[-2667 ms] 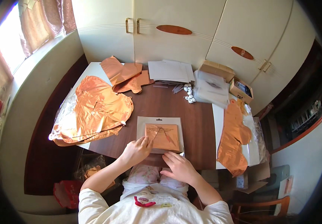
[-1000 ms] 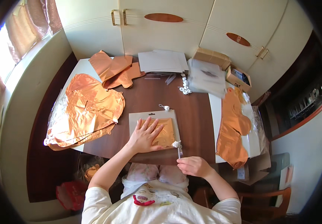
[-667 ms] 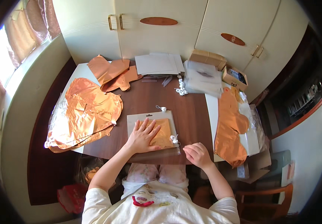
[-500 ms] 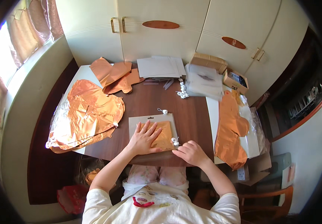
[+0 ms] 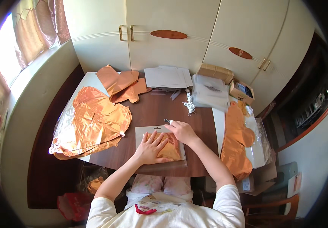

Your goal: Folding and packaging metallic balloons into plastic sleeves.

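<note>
My left hand (image 5: 151, 150) lies flat with fingers spread on a clear plastic bag (image 5: 183, 162) at the table's near side. Inside the bag are a grey-white card (image 5: 143, 132) with a hanging slot and a folded orange foil piece (image 5: 174, 149), partly hidden under that hand. At the bag's upper right corner, my right hand (image 5: 183, 132) is closed, fingertips pinched on a small white bundle of string (image 5: 168, 121) with a thin loop. Most of that bundle is hidden by the fingers.
Large orange foil balloons (image 5: 99, 117) lie at left, with more folded foil (image 5: 122, 81) behind. White cards (image 5: 168, 77), string bundles (image 5: 189, 103), clear bags (image 5: 209, 91) and a small box (image 5: 241, 92) line the back. Another foil pile (image 5: 236, 140) lies right.
My right hand has moved from the bag's lower right corner up to the string bundle at its upper corner. The bundle at the lower corner no longer shows. My left hand stays flat on the bag.
</note>
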Demonstrator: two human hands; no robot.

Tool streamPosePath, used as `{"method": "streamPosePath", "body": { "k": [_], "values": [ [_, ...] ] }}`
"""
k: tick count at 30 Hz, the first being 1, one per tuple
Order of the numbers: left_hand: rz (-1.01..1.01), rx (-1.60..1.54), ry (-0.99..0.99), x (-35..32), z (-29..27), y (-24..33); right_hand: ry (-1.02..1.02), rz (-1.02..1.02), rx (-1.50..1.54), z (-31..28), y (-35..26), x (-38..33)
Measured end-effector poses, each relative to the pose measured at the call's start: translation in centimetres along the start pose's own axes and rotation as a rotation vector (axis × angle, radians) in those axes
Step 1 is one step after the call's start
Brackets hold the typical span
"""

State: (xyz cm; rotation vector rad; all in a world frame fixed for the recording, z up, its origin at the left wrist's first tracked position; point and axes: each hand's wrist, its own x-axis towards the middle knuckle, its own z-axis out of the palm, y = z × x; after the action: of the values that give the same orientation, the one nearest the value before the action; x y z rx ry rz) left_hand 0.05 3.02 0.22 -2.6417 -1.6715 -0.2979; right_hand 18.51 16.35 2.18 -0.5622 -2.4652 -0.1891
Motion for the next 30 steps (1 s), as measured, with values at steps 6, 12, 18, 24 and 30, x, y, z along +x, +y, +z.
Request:
{"method": "streamPosePath", "body": {
  "k": [6,12,18,24,30],
  "values": [
    [0.022,-0.013,0.013,0.4,0.1,0.2,-0.011,0.25,-0.201,0.5,5.3,-1.0],
    [-0.007,-0.008,-0.002,0.0,0.1,-0.2,0.206,0.397,0.273,-6.3,-1.6,-3.2],
    [-0.001,-0.013,0.014,0.2,0.1,-0.1,-0.041,-0.078,0.44,-10.0,-9.0,-10.4],
    [0.013,0.009,0.024,0.4,-0.2,0.1,-0.077,-0.022,0.532,-9.1,-9.9,-12.8],
    [0.01,0.011,0.032,0.3,-0.1,0.1,-0.123,0.012,0.534,-8.3,-9.6,-13.1]
  ]
}}
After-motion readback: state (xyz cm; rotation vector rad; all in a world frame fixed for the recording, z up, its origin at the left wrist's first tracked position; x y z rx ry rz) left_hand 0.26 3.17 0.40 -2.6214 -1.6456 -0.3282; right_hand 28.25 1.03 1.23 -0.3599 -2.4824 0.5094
